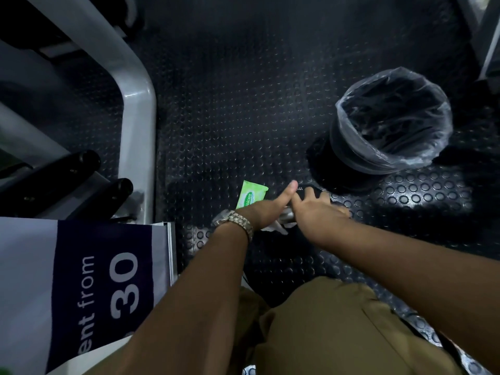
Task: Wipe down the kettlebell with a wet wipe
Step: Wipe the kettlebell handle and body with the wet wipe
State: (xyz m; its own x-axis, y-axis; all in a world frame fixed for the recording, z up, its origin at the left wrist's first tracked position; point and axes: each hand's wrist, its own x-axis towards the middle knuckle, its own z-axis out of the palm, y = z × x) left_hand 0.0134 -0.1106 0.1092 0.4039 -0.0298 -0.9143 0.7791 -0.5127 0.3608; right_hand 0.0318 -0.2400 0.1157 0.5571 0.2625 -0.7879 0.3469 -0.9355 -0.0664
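our khaki trousers filled the near edge, with both bare forearms reaching out over them toward the studded black floor. at the near left stood a banner printed with "30", and beyond it a grey machine frame. a green wipes pack lay on the floor just left of our hands. our left hand, a metal watch on its wrist, had its thumb stuck out and its fingers curled under, holding a white wet wipe at the silvery handle. the dark kettlebell sat on the floor under our right hand, whose fingers lay spread on it. at the far right stood a bin with a clear liner.
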